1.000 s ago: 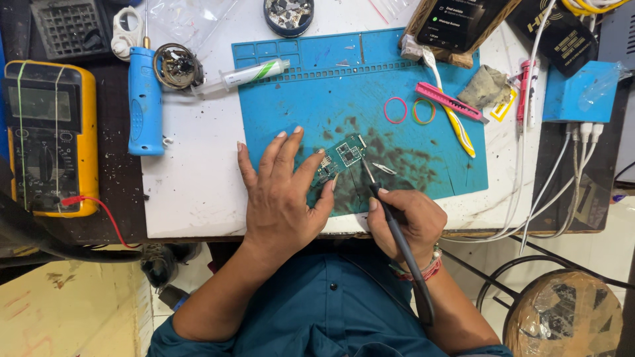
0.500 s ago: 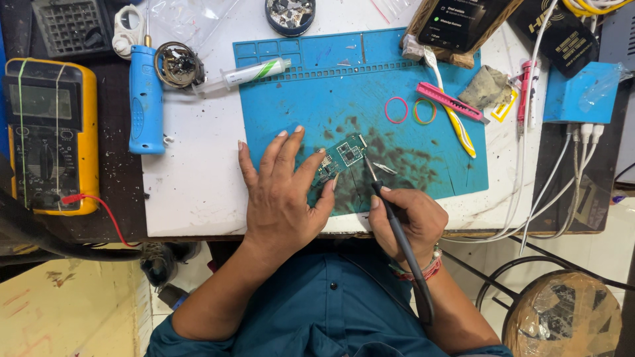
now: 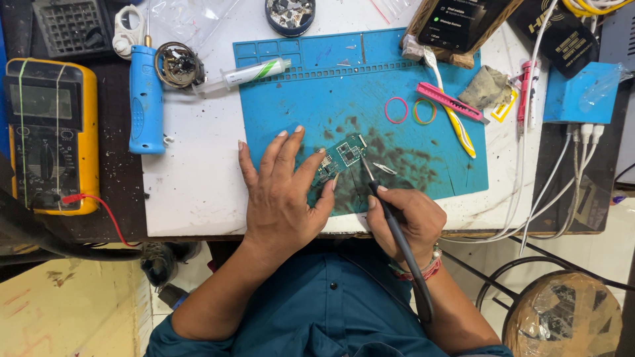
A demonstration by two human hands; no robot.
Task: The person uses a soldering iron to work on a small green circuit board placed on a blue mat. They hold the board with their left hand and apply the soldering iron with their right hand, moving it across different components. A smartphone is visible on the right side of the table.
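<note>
White worktop (image 3: pixel 198 192), cluttered, bordered by dark bench to the left and bare floor below. Centred on it, a blue work mat (image 3: pixel 423 152), heavily stained with dark residue around the middle, evidently the zone where most contact work occurs. Far left, a yellow multimeter (image 3: pixel 49 135) lying flat, red lead trailing from its lower edge; placed well apart from the mat, within reach but out of the way. Beside it, a blue handheld tool (image 3: pixel 145 99) lying lengthwise, near a syringe (image 3: pixel 245 73) that rests across the mat's upper left corner. At the mat's upper right, pink tweezers (image 3: pixel 450 101) and a yellow-handled tool (image 3: pixel 456 125), crossed; just left of these, two rubber bands (image 3: pixel 410 110), side by side.

Left hand (image 3: pixel 281 198) flat, fingers spread, pressing down on a small green circuit board (image 3: pixel 340 158) at mat centre, apparently to pin it against movement; not closed around anything. Right hand (image 3: pixel 403 221) closed in a pen grip on a dark soldering iron (image 3: pixel 390 215), cord running back along the forearm. Tip angled up-left, at the board's right edge; actual contact too fine to confirm. Hands close together, not touching. Loose small metal piece (image 3: pixel 385 169) lying on the mat just right of the iron's tip.
</note>
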